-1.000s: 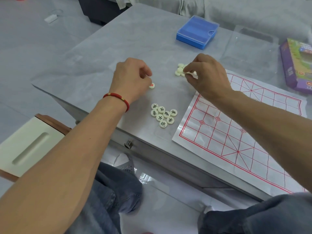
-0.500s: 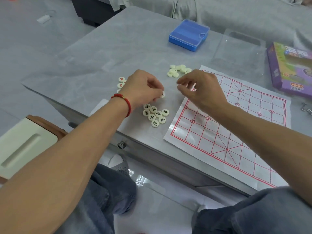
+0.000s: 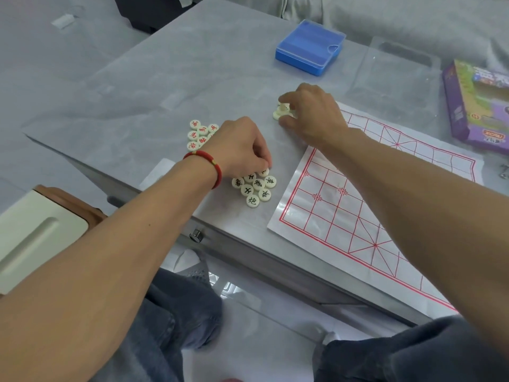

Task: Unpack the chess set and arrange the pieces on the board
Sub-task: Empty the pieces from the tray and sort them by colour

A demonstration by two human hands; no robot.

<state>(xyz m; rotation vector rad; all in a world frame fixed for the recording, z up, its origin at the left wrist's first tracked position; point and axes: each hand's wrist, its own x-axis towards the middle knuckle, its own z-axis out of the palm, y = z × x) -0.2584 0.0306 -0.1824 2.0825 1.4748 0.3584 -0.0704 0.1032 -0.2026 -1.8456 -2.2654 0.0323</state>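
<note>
Across the centre of the frame, the grey table (image 3: 170, 78) is carrying every item of the set. At centre right, the paper board (image 3: 366, 205) with its red grid is lying flat on the table, one corner reaching toward the lower middle. At upper right, the purple box (image 3: 468, 106) is resting at the table edge, and at upper centre the blue case (image 3: 309, 46) is sitting closed, well apart from the board. At frame centre, the left hand (image 3: 239, 146), wearing a red bracelet (image 3: 208, 165), is curling its fingers down onto the top piece of the black-marked pieces (image 3: 254, 188), pinching it. Just left of that hand, the red-marked pieces (image 3: 199, 133) are lying in a cluster. Above centre, the right hand (image 3: 314, 117) is reaching over the face-down pieces (image 3: 281, 111) beside the board's upper corner, its fingers curling around one of them.
</note>
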